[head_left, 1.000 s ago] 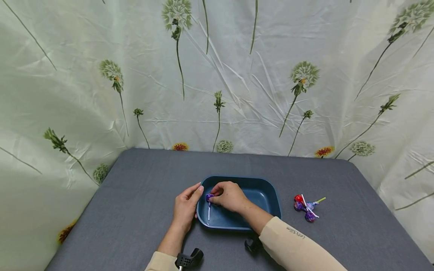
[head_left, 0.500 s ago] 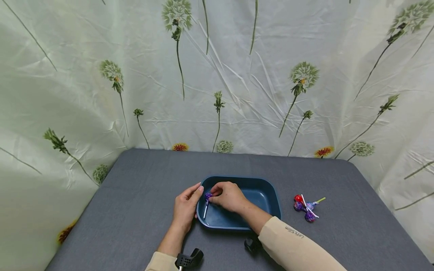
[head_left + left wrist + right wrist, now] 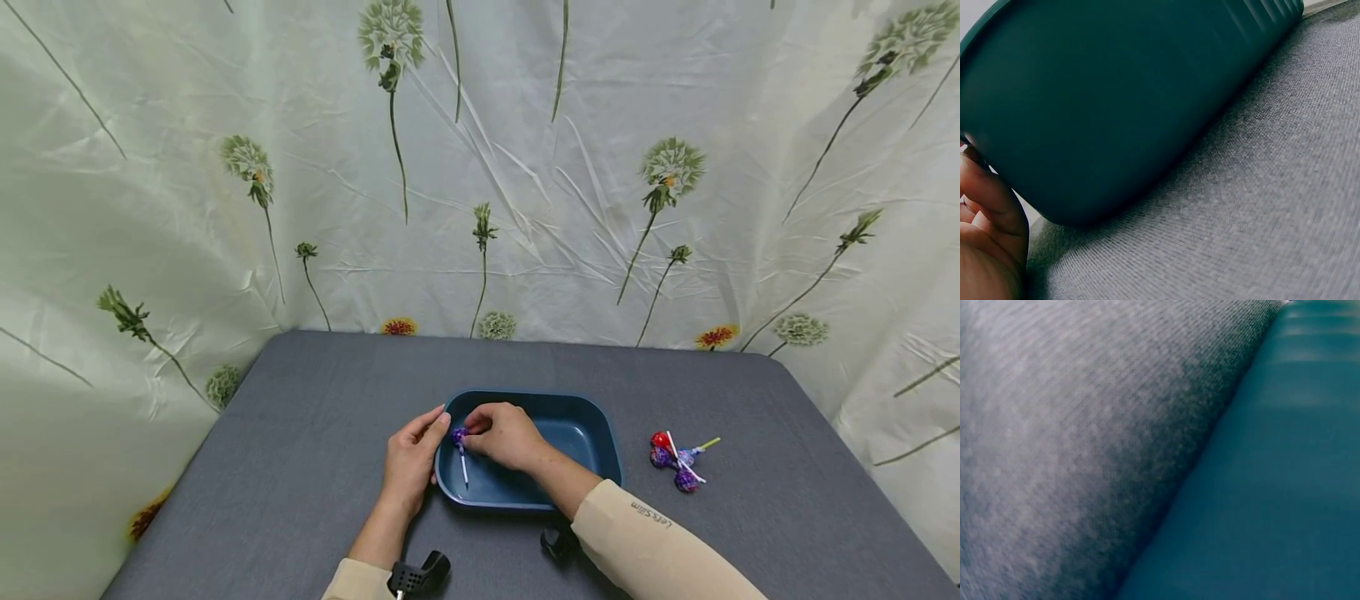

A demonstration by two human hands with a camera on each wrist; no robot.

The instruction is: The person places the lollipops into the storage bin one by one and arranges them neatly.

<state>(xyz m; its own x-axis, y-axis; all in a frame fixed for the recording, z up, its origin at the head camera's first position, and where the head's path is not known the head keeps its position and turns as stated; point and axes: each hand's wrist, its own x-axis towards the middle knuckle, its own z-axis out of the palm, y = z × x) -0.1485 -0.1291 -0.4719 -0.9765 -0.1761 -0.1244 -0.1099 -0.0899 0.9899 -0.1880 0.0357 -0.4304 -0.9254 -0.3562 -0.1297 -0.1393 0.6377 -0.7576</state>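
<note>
In the head view a blue rectangular tray [image 3: 577, 472] lies on the grey table. At its left end my left hand [image 3: 408, 462] grips the rim, thumb on top and fingers along the outer wall. The left wrist view has the curled fingers [image 3: 988, 194] against the tray's corner. My right hand [image 3: 512, 437] reaches over the front wall into the tray and pinches the purple-wrapped head of a lollipop [image 3: 459, 435] near the left end. Its white stick points toward me. Only the tray's outside wall [image 3: 1285, 506] and cloth appear in the right wrist view; the right hand is out of sight there.
Right of the tray, a small pile of lollipops [image 3: 684, 460] with red, purple and blue wrappers lies on the grey cloth [image 3: 337, 392]. A floral curtain [image 3: 540, 167] hangs behind the table. Black wrist devices [image 3: 420, 572] sit below both forearms.
The lollipop's stick swings leftward, then back to the right, its head staying at the right fingertips. Both hands and the tray keep their places.
</note>
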